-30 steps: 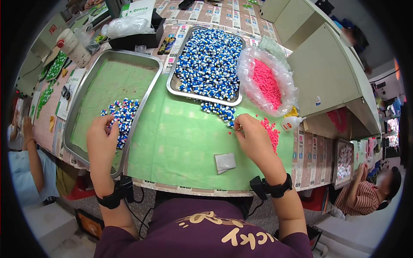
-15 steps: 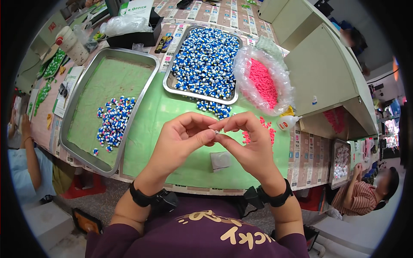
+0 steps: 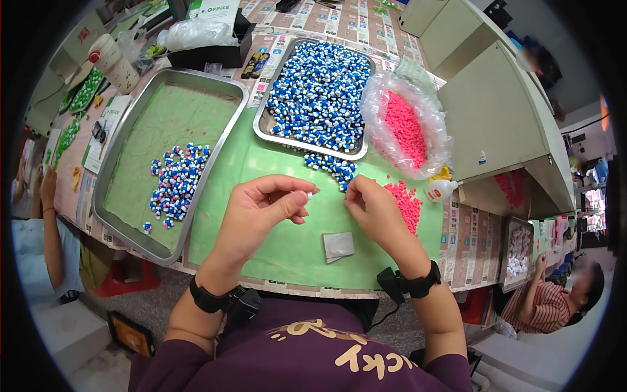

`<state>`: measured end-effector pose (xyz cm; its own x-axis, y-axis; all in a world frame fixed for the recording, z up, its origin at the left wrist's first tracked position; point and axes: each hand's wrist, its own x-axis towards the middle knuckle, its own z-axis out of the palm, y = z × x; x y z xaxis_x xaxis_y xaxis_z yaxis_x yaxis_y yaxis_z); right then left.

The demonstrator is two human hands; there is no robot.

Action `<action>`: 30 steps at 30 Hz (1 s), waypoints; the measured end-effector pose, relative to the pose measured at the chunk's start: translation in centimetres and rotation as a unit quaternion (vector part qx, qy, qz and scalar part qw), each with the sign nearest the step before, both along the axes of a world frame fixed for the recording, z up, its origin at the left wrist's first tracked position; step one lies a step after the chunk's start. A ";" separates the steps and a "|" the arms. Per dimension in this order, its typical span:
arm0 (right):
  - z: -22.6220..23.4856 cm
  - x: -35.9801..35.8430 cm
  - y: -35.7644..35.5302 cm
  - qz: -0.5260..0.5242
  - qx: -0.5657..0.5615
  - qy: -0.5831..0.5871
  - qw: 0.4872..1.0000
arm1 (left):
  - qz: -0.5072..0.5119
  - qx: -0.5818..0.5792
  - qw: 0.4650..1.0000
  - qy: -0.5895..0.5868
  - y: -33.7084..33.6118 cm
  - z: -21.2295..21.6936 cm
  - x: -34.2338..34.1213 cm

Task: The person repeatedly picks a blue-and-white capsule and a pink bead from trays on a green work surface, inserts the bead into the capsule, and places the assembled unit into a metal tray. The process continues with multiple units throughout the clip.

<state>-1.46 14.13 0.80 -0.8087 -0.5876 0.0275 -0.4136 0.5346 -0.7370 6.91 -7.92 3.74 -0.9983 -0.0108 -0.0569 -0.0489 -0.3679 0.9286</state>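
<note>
My left hand point(image 3: 266, 208) pinches a small white piece point(image 3: 309, 195) between thumb and fingertips, above the green mat point(image 3: 281, 251). To its right, my right hand point(image 3: 373, 210) is closed with fingertips together; whether anything is between them is hidden. Its fingertips are beside a loose group of small blue-and-white pieces point(image 3: 330, 166). Many more such pieces fill a metal tray point(image 3: 258, 132) behind. A pile of small pink pieces point(image 3: 406, 206) lies just right of my right hand. Below the hands sits a flat grey-white square pad point(image 3: 338, 245).
At left, a large metal tray point(image 3: 104, 176) holds blue-and-white pieces with pink parts. A clear plastic bag point(image 3: 439, 134) of pink pieces stands back right, near a white squeeze bottle point(image 3: 440, 189). A grey cabinet point(image 3: 499, 111) borders the right. Other people sit at both sides.
My hands have come apart: the right moved slightly right and down, away from the left. The left keeps the white piece. More of the pink pile shows, and the view has shifted slightly.
</note>
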 end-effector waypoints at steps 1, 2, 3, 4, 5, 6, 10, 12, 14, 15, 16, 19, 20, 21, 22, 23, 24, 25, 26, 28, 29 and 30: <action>-0.3 0.0 -0.1 -0.002 0.002 0.013 1.000 | -0.010 -0.004 1.000 -0.008 0.0 0.0 0.0; -0.4 -0.1 -0.1 -0.005 0.005 0.026 1.000 | -0.021 -0.008 1.000 -0.017 0.2 0.1 0.1; -0.4 -0.1 -0.1 0.008 0.019 0.047 0.999 | -0.030 -0.011 0.999 -0.025 0.3 0.1 0.2; -0.3 -0.2 0.1 0.019 0.034 0.069 0.997 | -0.040 -0.020 0.999 -0.031 0.5 0.0 0.2; -0.2 -0.2 0.4 0.030 0.048 0.091 0.994 | -0.050 -0.029 0.998 -0.036 0.8 0.0 0.1; 0.4 -0.1 0.5 0.025 0.004 0.077 0.997 | -0.059 -0.038 0.997 -0.042 1.0 0.0 0.1; 5.2 2.0 0.0 0.055 -0.146 0.039 0.987 | -0.112 -0.021 0.992 -0.061 2.4 -0.2 0.1; 6.9 3.0 0.1 0.081 -0.160 0.057 0.982 | -0.145 0.029 0.986 -0.073 2.8 0.2 -0.1; 7.3 3.5 0.3 0.075 -0.169 0.070 0.980 | -0.173 0.061 0.980 -0.079 2.8 0.7 -0.2; 7.4 3.7 0.4 0.073 -0.174 0.076 0.979 | -0.184 0.068 0.977 -0.082 2.7 0.9 -0.2; 7.4 3.8 0.5 0.074 -0.181 0.072 0.978 | -0.193 0.076 0.975 -0.084 2.6 0.9 -0.2; 7.5 4.0 0.6 0.069 -0.205 0.051 0.975 | -0.210 0.081 0.971 -0.083 2.3 1.3 0.0; 7.6 4.1 0.6 0.063 -0.212 0.039 0.974 | -0.214 0.079 0.970 -0.081 2.3 1.4 0.0; 7.6 4.2 0.7 0.057 -0.219 0.027 0.974 | -0.198 0.079 0.975 -0.067 2.4 1.3 0.1; 7.5 4.4 0.6 0.043 -0.236 0.014 0.971 | -0.183 0.079 0.979 -0.052 2.6 1.3 0.2; 7.4 4.6 0.4 0.029 -0.253 0.002 0.967 | -0.167 0.078 0.982 -0.038 2.8 1.3 0.4; 7.4 4.8 0.3 0.015 -0.270 -0.011 0.963 | -0.133 0.035 0.990 0.001 3.1 1.2 0.5; 7.3 5.0 0.3 0.005 -0.271 -0.016 0.962 | -0.099 -0.009 0.994 0.040 3.5 1.2 0.7; 7.2 5.1 0.3 -0.004 -0.272 -0.021 0.962 | -0.064 -0.052 0.993 0.079 3.8 1.1 0.8; 7.1 5.5 0.4 -0.028 -0.290 -0.046 0.956 | -0.015 -0.156 0.976 0.152 4.2 1.3 0.8; 7.1 5.9 0.2 -0.040 -0.306 -0.068 0.949 | 0.010 -0.206 0.960 0.188 4.4 1.3 0.8; 7.1 6.1 0.2 -0.051 -0.324 -0.089 0.940 | 0.027 -0.234 0.949 0.207 4.6 1.4 0.8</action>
<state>4.63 14.36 7.89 -0.8859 -0.4129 0.2115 -0.2233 -0.0201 -0.9745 7.67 -3.28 5.10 -0.9313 0.0104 0.3641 0.3633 0.0987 0.9264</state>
